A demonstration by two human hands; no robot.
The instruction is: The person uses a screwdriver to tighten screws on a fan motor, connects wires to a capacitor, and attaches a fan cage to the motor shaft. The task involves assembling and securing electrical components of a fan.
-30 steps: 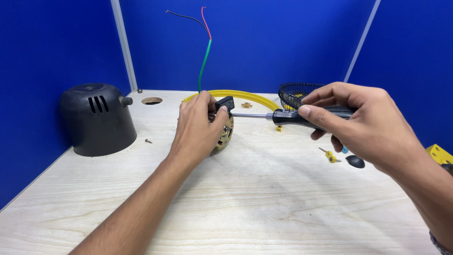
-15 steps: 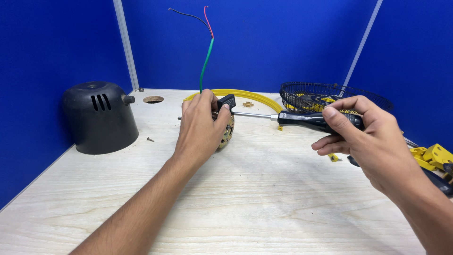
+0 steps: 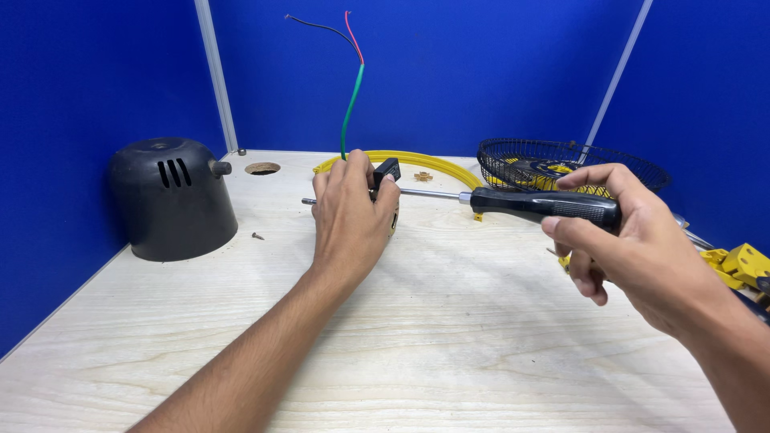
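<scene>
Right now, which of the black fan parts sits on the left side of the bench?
The solid black dome-shaped motor cover with vent slots, by the left wall. The black wire grille is open mesh and lies far right.

A pale plywood desk (image 3: 449,353) with a visible wavy grain fills the lower part of the view. Three flat, deep blue partition walls (image 3: 481,72) enclose it at the back and on both sides. Two slim, light grey metal posts (image 3: 215,76) mark the corners where the panels meet, the right one leaning in the picture. A round hole (image 3: 262,168) is cut in the desk near the back left corner. The light is even and bright, with soft shadows.
</scene>
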